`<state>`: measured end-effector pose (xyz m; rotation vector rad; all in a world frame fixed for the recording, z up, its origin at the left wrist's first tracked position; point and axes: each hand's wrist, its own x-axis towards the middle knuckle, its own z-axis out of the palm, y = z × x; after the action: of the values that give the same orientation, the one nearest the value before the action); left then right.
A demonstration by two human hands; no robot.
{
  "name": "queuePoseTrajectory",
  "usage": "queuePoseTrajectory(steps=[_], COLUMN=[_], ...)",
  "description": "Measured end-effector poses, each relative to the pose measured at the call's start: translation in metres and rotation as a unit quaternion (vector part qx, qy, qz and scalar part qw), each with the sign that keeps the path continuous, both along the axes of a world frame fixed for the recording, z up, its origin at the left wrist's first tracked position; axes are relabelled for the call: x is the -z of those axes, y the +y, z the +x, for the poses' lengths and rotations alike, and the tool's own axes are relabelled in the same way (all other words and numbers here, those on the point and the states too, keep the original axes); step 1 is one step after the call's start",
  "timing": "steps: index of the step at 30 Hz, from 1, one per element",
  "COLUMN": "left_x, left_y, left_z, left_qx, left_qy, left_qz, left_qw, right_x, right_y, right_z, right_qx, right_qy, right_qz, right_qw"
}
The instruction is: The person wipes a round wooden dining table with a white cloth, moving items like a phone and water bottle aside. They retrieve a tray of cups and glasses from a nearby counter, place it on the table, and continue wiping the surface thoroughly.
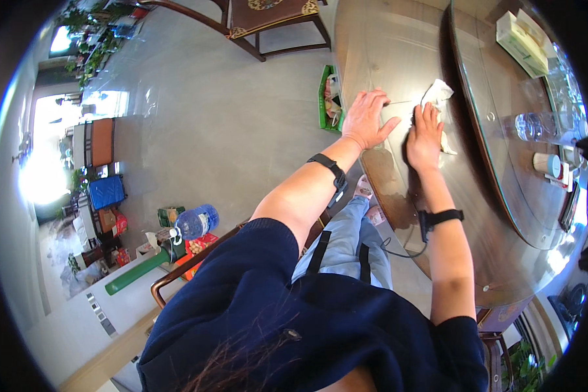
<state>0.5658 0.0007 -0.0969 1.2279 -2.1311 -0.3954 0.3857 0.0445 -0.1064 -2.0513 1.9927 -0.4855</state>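
My left hand [369, 119] rests at the edge of the brown, glass-topped table [398, 46], fingers stretched and thumb apart, holding nothing. Farther in on the tabletop, my right hand [425, 140] presses down on a crumpled white tissue [440, 90]. Parts of the tissue stick out past the fingertips and beside the fingers; the rest is hidden under the hand. A darker, wet-looking patch [380, 171] lies on the surface between my hands and the near edge. Both wrists wear black bands.
A raised glass turntable [480, 124] carries a tissue box [522, 43], a clear plastic bottle [536, 127] and a round container [546, 164]. Below the table edge stands a green bin [323, 98]. A wooden chair [274, 16] is at the far side; a water jug [197, 222] stands left.
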Motion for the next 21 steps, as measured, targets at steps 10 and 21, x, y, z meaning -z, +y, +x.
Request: queuePoseTrajectory(steps=[10, 21], left_x=[0.004, 0.010], left_y=[0.002, -0.006], left_z=[0.000, 0.000], left_qx=[-0.016, 0.008], left_qy=[0.001, -0.030], left_qz=[-0.001, -0.013], left_qw=[1.000, 0.999], right_x=[-0.043, 0.006], right_y=[0.204, 0.306], right_z=[-0.184, -0.167], right_qx=[0.162, 0.383], right_qy=[-0.078, -0.069], right_qz=[0.005, -0.071], right_qw=[0.984, 0.919])
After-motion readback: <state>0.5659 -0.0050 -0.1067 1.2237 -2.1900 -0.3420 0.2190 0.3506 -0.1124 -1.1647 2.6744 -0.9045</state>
